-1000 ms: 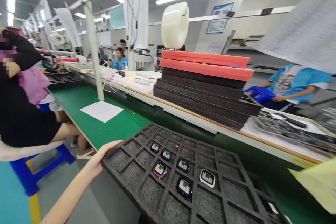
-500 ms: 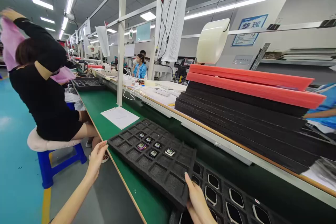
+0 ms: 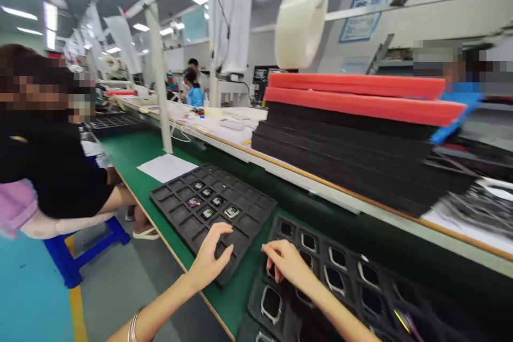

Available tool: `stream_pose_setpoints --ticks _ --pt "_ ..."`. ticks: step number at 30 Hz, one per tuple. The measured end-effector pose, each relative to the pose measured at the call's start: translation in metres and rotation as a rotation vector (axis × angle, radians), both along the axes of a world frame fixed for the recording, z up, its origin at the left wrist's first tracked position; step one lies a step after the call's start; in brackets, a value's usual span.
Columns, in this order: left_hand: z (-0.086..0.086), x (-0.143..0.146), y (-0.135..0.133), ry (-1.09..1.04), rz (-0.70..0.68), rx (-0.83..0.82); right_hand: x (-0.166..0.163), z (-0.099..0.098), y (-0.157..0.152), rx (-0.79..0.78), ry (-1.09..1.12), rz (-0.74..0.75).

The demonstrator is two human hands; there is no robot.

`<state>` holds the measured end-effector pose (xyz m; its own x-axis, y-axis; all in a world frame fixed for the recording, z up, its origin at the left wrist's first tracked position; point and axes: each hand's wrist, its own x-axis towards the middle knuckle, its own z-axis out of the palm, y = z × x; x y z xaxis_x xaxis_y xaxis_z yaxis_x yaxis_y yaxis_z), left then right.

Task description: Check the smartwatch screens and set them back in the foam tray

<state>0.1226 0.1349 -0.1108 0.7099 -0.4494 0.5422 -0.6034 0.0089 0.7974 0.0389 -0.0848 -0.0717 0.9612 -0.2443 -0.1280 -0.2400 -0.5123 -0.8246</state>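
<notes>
A black foam tray (image 3: pixel 252 219) lies on the green bench with several small watches in its middle pockets, among them a purple-edged watch (image 3: pixel 194 201) and a silver watch (image 3: pixel 231 211). Over that tray's near right end hovers my left hand (image 3: pixel 208 259), thumb and forefinger spread apart around nothing. My right hand (image 3: pixel 290 264) is above the left part of a second black tray (image 3: pixel 256 286), its fingers curled downward but apart, with nothing visible in them. Larger dark-faced, silver-rimmed watches, such as one watch (image 3: pixel 271 304) near the front, fill several of its pockets.
A white sheet (image 3: pixel 166 168) lies beyond the left tray. On the raised shelf (image 3: pixel 280 166) are stacked black foam sheets (image 3: pixel 340 152) topped by red foam (image 3: pixel 360 101). A post (image 3: pixel 158 64) rises behind. A seated person (image 3: pixel 52 165) is at left; others sit farther off.
The left tray has been set down on the bench, clear of the second tray. Both hands have let go of its edges. My left hand moved right over it; my right hand shifted above the second tray.
</notes>
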Motion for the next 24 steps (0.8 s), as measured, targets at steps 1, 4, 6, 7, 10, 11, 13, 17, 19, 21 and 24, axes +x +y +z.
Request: stream_pose_setpoints --ticks 1,4,6,7,10,11,13,17,19,21,24 --pt "0.002 -0.004 -0.010 0.003 -0.051 0.027 -0.017 0.005 -0.013 -0.045 -0.029 -0.024" --pt "0.001 -0.011 -0.045 0.056 -0.182 0.099 -0.084 0.020 -0.065 -0.199 -0.095 -0.195" --pt "-0.005 -0.016 -0.072 0.116 -0.244 0.147 -0.140 0.027 -0.104 -0.311 -0.115 -0.359" --pt "-0.010 -0.018 -0.085 0.146 -0.259 0.169 -0.170 0.028 -0.122 -0.365 -0.116 -0.441" --pt "-0.025 -0.026 -0.117 0.215 -0.235 0.218 -0.255 0.023 -0.158 -0.487 -0.086 -0.663" --pt "-0.030 -0.028 -0.124 0.230 -0.217 0.230 -0.279 0.018 -0.162 -0.496 -0.061 -0.708" --pt "-0.036 -0.032 -0.132 0.250 -0.187 0.258 -0.315 0.002 -0.160 -0.502 -0.011 -0.777" --pt "-0.038 -0.035 -0.132 0.250 -0.153 0.329 -0.343 -0.028 -0.132 -0.476 0.050 -0.795" --pt "-0.036 -0.036 -0.131 0.221 -0.148 0.366 -0.343 -0.035 -0.121 -0.482 0.059 -0.805" --pt "-0.034 -0.039 -0.130 0.174 -0.155 0.410 -0.344 -0.038 -0.117 -0.491 0.067 -0.820" --pt "-0.031 -0.045 -0.130 0.092 -0.182 0.497 -0.360 -0.040 -0.113 -0.483 0.129 -0.863"
